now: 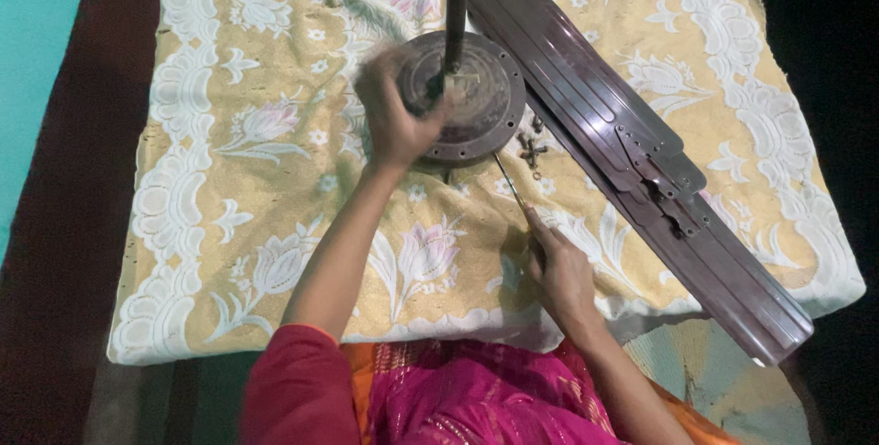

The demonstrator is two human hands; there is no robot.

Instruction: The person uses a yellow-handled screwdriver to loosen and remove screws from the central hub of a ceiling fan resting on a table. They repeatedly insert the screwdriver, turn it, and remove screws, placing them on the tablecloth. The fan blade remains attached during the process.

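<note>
Head view. Ceiling fan motor housing [465, 97], round and brown, lies on a yellow floral cloth [265, 179] with its downrod [455, 5] rising. Left hand [396, 115], blurred, closes its fingers on the housing rim. Right hand [560, 273] grips a screwdriver [513, 190], tip towards the housing. Loose screws [533, 145] beside it; stacked fan blades [623, 134] just right. Step judged: screw work at the housing; tip needs seating squarely.

Blurred left hand [396, 120]; fan rod [456, 5] cut off above.
</note>
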